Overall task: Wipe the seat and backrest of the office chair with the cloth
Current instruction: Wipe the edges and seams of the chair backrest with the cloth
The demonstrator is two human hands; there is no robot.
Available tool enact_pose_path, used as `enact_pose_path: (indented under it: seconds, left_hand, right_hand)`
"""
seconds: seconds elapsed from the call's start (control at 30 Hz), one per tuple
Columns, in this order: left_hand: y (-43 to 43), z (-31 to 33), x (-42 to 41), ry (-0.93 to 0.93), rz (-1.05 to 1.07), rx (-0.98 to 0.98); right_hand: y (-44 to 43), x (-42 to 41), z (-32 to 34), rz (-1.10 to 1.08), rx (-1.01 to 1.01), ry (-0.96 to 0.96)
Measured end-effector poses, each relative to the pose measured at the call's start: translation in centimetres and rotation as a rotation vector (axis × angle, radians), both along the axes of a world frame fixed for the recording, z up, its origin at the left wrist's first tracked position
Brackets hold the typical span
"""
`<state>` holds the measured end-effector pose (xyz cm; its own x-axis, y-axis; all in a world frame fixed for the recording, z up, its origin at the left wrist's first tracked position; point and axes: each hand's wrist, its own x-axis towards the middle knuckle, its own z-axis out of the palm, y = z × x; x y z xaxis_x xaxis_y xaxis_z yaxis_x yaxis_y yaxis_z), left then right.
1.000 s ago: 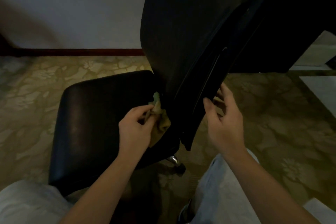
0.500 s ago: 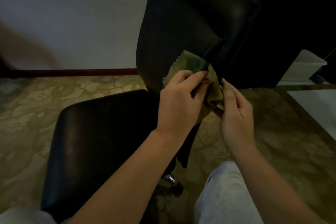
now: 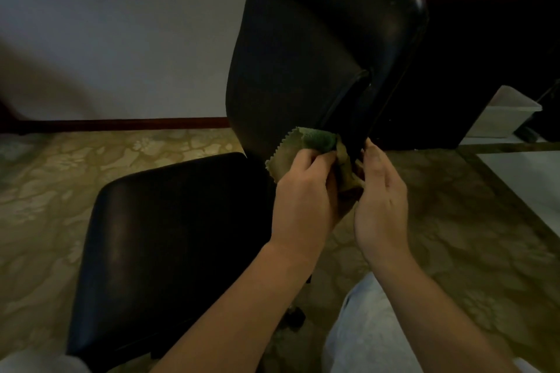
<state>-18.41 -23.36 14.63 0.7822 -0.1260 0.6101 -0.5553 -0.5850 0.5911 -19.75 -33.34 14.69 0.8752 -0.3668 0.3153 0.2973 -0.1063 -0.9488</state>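
A black office chair stands sideways before me, its seat (image 3: pixel 169 227) at lower left and its tall backrest (image 3: pixel 303 48) rising at centre. A green cloth (image 3: pixel 306 144) with a zigzag edge is bunched in front of the backrest's lower right edge. My left hand (image 3: pixel 303 194) grips the cloth from the left, fingers curled into it. My right hand (image 3: pixel 380 191) is at the cloth's right side, its fingertips on the folds. The cloth's lower part is hidden between my hands.
Patterned floor (image 3: pixel 454 236) surrounds the chair. A white wall (image 3: pixel 121 54) with a dark red skirting runs behind. A pale plastic bin (image 3: pixel 506 113) sits at the right beside dark furniture (image 3: pixel 485 24). My light trouser leg (image 3: pixel 369 330) is at the bottom.
My left hand lifted the cloth from the gap behind the seat up to the backrest's lower edge. My right hand left the backrest edge and came onto the cloth.
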Motion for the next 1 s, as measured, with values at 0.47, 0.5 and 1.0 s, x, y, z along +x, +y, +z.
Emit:
enact_pose_path:
  seconds: [0.47, 0.5, 1.0]
  left_hand:
    - [1.7, 0.7, 1.8, -0.14, -0.027, 0.136]
    - [1.5, 0.5, 1.7, -0.125, -0.027, 0.118]
    - [3.1, -2.2, 0.6, -0.058, 0.02, 0.104]
  right_hand:
    - [-0.3, 0.1, 0.1, -0.011, -0.008, 0.025]
    - [-0.2, 0.1, 0.1, -0.019, -0.003, 0.027]
    - [-0.9, 0.4, 0.9, -0.047, -0.165, 0.01]
